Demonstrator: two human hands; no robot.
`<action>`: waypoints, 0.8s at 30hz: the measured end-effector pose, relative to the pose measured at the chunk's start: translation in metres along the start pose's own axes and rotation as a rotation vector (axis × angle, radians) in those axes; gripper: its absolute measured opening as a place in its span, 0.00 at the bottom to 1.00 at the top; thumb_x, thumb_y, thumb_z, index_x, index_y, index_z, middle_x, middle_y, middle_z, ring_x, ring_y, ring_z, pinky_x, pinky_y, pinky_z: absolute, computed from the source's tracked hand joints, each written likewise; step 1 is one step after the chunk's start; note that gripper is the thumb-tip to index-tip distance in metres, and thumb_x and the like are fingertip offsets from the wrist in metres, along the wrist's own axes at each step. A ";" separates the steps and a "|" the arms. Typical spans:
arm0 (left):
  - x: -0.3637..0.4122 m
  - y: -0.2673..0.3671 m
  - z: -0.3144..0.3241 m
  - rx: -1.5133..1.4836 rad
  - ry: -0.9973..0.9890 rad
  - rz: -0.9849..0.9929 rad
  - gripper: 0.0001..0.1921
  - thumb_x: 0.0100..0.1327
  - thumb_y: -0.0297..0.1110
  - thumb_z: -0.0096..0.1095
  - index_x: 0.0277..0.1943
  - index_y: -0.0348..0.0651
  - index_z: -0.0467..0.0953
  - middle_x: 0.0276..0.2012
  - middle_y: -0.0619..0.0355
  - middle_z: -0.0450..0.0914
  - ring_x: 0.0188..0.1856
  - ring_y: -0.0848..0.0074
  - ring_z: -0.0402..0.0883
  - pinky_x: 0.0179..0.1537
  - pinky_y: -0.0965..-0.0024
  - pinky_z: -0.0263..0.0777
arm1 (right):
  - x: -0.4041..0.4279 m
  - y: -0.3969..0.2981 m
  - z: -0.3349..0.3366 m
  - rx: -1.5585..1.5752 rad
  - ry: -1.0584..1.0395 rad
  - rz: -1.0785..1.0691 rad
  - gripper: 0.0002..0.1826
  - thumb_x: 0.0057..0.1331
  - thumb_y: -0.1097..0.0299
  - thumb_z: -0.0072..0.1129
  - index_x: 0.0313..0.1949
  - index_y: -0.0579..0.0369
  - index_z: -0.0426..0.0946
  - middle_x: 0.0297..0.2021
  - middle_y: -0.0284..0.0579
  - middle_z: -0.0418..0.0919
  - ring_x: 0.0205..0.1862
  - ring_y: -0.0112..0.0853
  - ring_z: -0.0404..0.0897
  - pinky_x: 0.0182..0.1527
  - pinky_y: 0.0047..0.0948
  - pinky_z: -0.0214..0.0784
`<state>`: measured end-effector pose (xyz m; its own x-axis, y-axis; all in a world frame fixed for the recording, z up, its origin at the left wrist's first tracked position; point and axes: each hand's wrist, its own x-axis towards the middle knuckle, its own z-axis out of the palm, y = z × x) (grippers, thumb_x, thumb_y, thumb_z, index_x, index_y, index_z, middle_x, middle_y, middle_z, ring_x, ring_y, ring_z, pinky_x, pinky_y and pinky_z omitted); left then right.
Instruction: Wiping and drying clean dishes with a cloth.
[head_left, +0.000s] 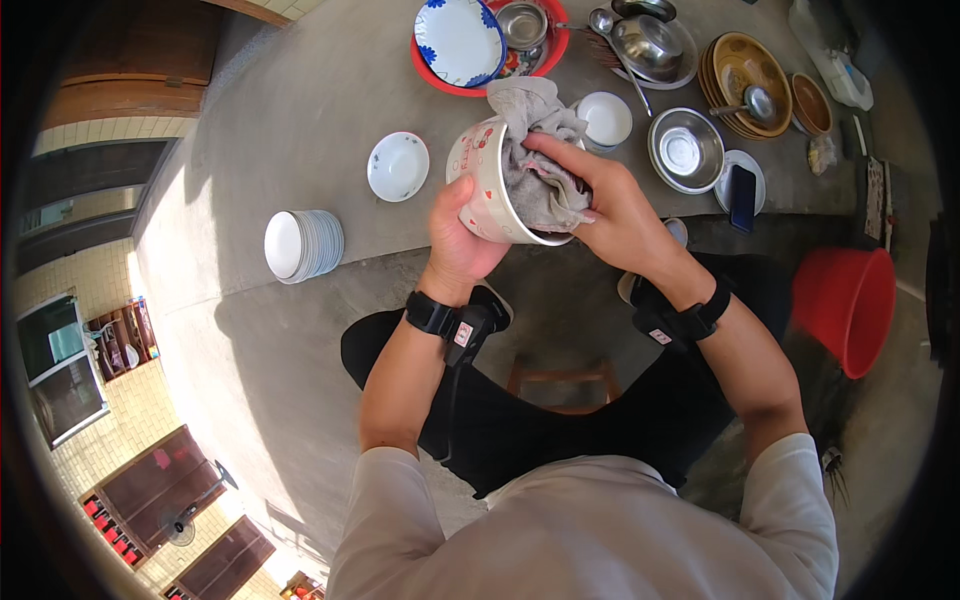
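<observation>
A white bowl (480, 166) with red and pink printed figures is tilted in front of me, its mouth turned to the right. My left hand (469, 236) grips its outer wall from the left, thumb against the side. My right hand (611, 195) presses a crumpled grey cloth (541, 180) into the mouth, and part of the cloth hangs over the far rim. The bowl's inside is mostly hidden by the cloth. On the floor to the left lies a small white bowl (398, 166), with a stack of white bowls (304, 246) nearer to me.
Ahead stands a red basin (421, 71) holding a blue-rimmed dish (460, 41). To the right are white bowls (604, 120), steel bowls (685, 150), brown bowls (752, 82), a phone (742, 196) on a plate, and a red bucket (844, 311). A wooden stool (562, 375) is under me.
</observation>
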<state>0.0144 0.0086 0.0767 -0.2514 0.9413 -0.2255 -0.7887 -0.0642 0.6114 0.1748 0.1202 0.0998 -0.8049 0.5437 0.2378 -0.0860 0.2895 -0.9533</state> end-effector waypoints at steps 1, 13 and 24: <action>0.000 0.001 0.002 0.008 -0.006 -0.012 0.46 0.62 0.54 0.66 0.78 0.42 0.57 0.71 0.49 0.69 0.72 0.57 0.69 0.74 0.49 0.61 | 0.001 0.002 0.006 0.293 0.079 0.087 0.32 0.59 0.85 0.63 0.65 0.64 0.70 0.52 0.46 0.81 0.54 0.36 0.82 0.60 0.34 0.73; 0.009 -0.001 0.011 0.294 -0.158 0.024 0.57 0.51 0.55 0.70 0.79 0.37 0.51 0.70 0.42 0.70 0.71 0.56 0.71 0.73 0.55 0.64 | 0.009 0.033 0.012 1.136 0.055 0.581 0.34 0.55 0.87 0.56 0.65 0.68 0.68 0.54 0.48 0.80 0.53 0.35 0.82 0.57 0.34 0.77; 0.009 0.050 -0.027 -0.143 0.176 -0.031 0.45 0.63 0.73 0.51 0.76 0.53 0.62 0.75 0.47 0.64 0.72 0.43 0.66 0.65 0.28 0.64 | 0.013 -0.002 -0.078 0.670 0.109 0.178 0.18 0.61 0.70 0.53 0.48 0.65 0.76 0.43 0.46 0.79 0.40 0.31 0.79 0.45 0.26 0.72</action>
<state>-0.0423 0.0051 0.0843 -0.3096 0.8722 -0.3788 -0.8661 -0.0942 0.4910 0.2103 0.1880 0.1196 -0.7801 0.6235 0.0517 -0.3300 -0.3398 -0.8807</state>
